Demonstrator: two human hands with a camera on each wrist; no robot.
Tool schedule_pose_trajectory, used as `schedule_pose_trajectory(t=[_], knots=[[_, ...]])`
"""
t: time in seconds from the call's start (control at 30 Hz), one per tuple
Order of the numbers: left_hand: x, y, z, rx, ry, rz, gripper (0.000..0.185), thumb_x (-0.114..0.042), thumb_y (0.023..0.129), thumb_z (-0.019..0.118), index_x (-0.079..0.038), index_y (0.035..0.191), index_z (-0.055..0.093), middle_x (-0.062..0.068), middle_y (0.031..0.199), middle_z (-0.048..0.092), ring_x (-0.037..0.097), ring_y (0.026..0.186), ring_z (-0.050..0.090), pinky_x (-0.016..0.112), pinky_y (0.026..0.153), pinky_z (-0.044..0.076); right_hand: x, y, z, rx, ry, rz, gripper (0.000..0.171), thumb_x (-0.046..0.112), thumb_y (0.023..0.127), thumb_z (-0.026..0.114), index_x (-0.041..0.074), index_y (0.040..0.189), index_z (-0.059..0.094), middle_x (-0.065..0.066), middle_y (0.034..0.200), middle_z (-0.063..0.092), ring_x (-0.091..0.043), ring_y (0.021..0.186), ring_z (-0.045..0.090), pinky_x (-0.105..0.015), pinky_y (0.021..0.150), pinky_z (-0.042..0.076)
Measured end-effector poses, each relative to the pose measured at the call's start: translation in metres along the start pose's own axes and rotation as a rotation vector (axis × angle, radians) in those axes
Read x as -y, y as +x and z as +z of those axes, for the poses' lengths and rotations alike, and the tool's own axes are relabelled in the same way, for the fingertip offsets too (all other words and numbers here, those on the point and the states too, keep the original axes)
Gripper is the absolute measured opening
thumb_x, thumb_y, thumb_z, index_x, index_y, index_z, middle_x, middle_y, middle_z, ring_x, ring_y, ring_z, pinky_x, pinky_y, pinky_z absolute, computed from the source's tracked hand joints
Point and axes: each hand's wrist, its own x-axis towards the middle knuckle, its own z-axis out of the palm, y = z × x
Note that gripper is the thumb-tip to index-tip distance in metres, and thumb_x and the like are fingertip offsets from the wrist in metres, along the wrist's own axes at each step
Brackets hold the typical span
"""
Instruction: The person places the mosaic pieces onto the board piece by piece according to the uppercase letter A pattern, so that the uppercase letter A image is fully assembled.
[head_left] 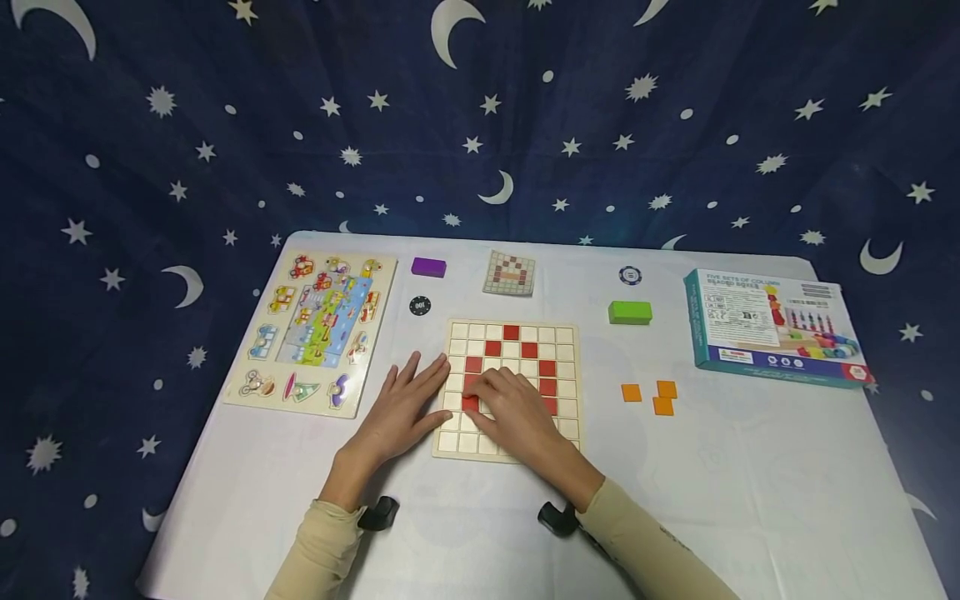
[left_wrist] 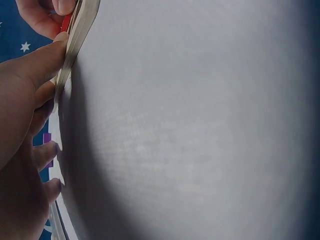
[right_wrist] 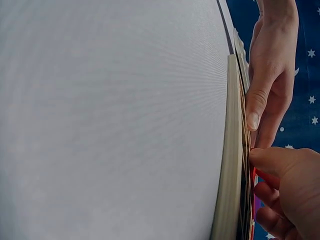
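Observation:
A wooden grid board [head_left: 513,332] lies on the table, with several red square tiles [head_left: 511,332] set in its cells in an arch shape. My right hand [head_left: 517,410] is over the board's middle, thumb and fingertips pinching a red tile [head_left: 470,403] at the lower left of the arch; its fingers hide some cells. My left hand [head_left: 401,414] rests at the board's left edge with fingers spread, its thumb touching the rim. In the left wrist view, the left thumb [left_wrist: 50,59] presses the board's edge [left_wrist: 80,37].
A pattern card [head_left: 510,273] is behind the board. Orange tiles [head_left: 632,392], a green block [head_left: 630,312] and a boxed set [head_left: 772,329] are on the right. Leftward lie a picture puzzle [head_left: 247,367], a purple block [head_left: 428,267] and a black chip [head_left: 420,306]. A blue chip [head_left: 630,275] sits far right.

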Motion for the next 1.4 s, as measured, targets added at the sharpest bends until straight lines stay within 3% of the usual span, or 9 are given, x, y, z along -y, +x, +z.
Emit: schedule_pose_trajectory(t=[0.37, 0.57, 0.8, 0.9, 1.0, 1.13, 1.4], knots=[[0.001, -0.001, 0.001, -0.002, -0.010, 0.001, 0.079, -0.045, 0.101, 0.071, -0.017, 0.167, 0.038, 0.001, 0.176, 0.034, 0.039, 0.168, 0.018, 0.070, 0.134, 0.012, -0.006, -0.006, -0.008, 0.050, 0.077, 0.027, 0.023, 0.030, 0.095, 0.082, 0.023, 0.117, 0.082, 0.007, 0.112, 0.073, -0.014, 0.102, 0.065, -0.031, 0.087, 0.057], [0.001, -0.001, 0.001, -0.001, -0.010, -0.001, 0.079, -0.045, 0.101, 0.070, -0.018, 0.167, 0.037, 0.000, 0.176, 0.033, 0.038, 0.168, 0.016, 0.069, 0.134, 0.011, -0.031, -0.027, -0.033, -0.010, 0.117, 0.045, 0.024, 0.023, 0.094, 0.082, 0.020, 0.117, 0.082, 0.002, 0.111, 0.074, -0.018, 0.105, 0.069, -0.041, 0.092, 0.060], [0.001, -0.001, 0.000, -0.003, -0.009, -0.002, 0.079, -0.045, 0.101, 0.070, -0.018, 0.167, 0.037, 0.001, 0.176, 0.034, 0.038, 0.168, 0.016, 0.069, 0.134, 0.011, -0.082, -0.066, -0.066, -0.082, 0.052, 0.104, 0.025, 0.014, 0.092, 0.079, 0.014, 0.117, 0.080, -0.003, 0.114, 0.074, -0.022, 0.101, 0.066, -0.044, 0.085, 0.056], [0.001, -0.001, -0.001, -0.001, -0.009, -0.002, 0.079, -0.045, 0.101, 0.070, -0.018, 0.167, 0.037, 0.001, 0.176, 0.034, 0.039, 0.168, 0.016, 0.069, 0.134, 0.011, -0.101, -0.083, -0.078, -0.085, 0.012, 0.155, 0.028, 0.011, 0.090, 0.078, 0.013, 0.118, 0.079, -0.006, 0.118, 0.073, -0.023, 0.100, 0.063, -0.042, 0.079, 0.052], [0.001, -0.001, -0.001, 0.000, -0.009, -0.001, 0.079, -0.044, 0.101, 0.071, -0.017, 0.167, 0.038, 0.001, 0.176, 0.034, 0.039, 0.168, 0.016, 0.069, 0.134, 0.012, -0.117, -0.096, -0.087, -0.062, -0.022, 0.224, 0.032, 0.008, 0.089, 0.077, 0.009, 0.121, 0.077, -0.010, 0.123, 0.071, -0.027, 0.103, 0.061, -0.045, 0.082, 0.049], [0.001, -0.001, -0.001, 0.003, -0.006, -0.002, 0.079, -0.044, 0.101, 0.070, -0.017, 0.167, 0.038, 0.001, 0.176, 0.034, 0.039, 0.168, 0.016, 0.069, 0.134, 0.012, -0.129, -0.107, -0.095, -0.015, -0.056, 0.309, 0.036, 0.007, 0.088, 0.077, 0.003, 0.124, 0.076, -0.016, 0.124, 0.070, -0.034, 0.109, 0.062, -0.053, 0.091, 0.050], [0.001, 0.000, 0.000, 0.003, -0.008, 0.003, 0.079, -0.045, 0.101, 0.070, -0.017, 0.167, 0.037, 0.001, 0.176, 0.034, 0.039, 0.168, 0.016, 0.069, 0.134, 0.012, -0.135, -0.110, -0.097, 0.005, -0.093, 0.340, 0.032, 0.008, 0.088, 0.080, 0.001, 0.119, 0.078, -0.017, 0.112, 0.074, -0.034, 0.100, 0.064, -0.051, 0.085, 0.051]])
